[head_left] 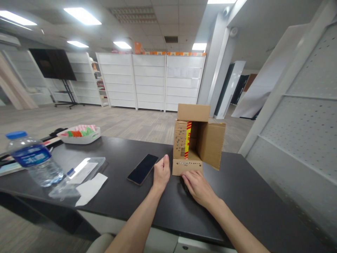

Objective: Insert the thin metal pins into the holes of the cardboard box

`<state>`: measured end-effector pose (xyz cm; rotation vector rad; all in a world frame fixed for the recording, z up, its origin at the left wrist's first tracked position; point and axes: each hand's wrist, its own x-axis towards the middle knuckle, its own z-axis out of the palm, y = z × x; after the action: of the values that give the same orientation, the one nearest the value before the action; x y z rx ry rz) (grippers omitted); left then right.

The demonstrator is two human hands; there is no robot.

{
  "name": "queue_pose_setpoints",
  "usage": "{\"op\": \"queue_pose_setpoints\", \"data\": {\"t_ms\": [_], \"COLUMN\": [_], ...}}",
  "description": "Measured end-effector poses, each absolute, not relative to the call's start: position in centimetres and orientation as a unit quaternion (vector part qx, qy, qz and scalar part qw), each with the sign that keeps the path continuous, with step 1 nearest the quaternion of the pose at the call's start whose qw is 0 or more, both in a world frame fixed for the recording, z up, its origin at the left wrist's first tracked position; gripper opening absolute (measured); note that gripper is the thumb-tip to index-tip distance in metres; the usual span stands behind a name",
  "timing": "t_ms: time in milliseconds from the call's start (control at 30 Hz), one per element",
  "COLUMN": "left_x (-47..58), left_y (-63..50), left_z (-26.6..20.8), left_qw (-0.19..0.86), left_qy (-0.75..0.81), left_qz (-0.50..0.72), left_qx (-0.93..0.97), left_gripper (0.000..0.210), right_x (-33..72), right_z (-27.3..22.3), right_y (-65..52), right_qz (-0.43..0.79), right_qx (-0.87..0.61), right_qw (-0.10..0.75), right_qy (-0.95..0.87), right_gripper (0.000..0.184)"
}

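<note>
A cardboard box (179, 140) lies open towards me on the dark desk, with red-and-yellow tape along its opening. Small round marks or studs, some shiny, dot its left flap and form a row on the lower flap (187, 167). My left hand (161, 173) is closed in a loose fist, thumb on top, just left of that flap; whatever is inside it is hidden. At the flap's lower edge, the curled fingers of my right hand (197, 186) are drawn together. Something thin and dark shows below them, too small to name. A phone (143, 169) lies left of my left hand.
On the left stand a water bottle (35, 160) and a white basket (81, 138) with colourful contents. A clear plastic case (88, 168) and a white paper piece (91, 189) lie near the front edge. A perforated panel (310, 116) rises at the right.
</note>
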<state>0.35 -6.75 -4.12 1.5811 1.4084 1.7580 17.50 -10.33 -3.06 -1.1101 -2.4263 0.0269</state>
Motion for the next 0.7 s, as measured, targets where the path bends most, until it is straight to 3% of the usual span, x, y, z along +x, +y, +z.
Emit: {"op": "queue_pose_setpoints", "data": {"t_ms": [467, 700], "left_x": [0.3, 0.3], "left_y": [-6.5, -6.6], "left_z": [-4.5, -4.5], "left_qw": [0.193, 0.189], "left_qy": [0.511, 0.513], "left_qz": [0.619, 0.616], "left_qx": [0.564, 0.567], "left_gripper": [0.042, 0.042], "right_x": [18.6, 18.8], "right_z": [-3.6, -4.4], "right_y": [-6.8, -6.6], "right_qz": [0.138, 0.123], "right_qx": [-0.452, -0.474], "right_qw": [0.479, 0.528], "right_qy": [-0.739, -0.694], "right_gripper": [0.032, 0.032]}}
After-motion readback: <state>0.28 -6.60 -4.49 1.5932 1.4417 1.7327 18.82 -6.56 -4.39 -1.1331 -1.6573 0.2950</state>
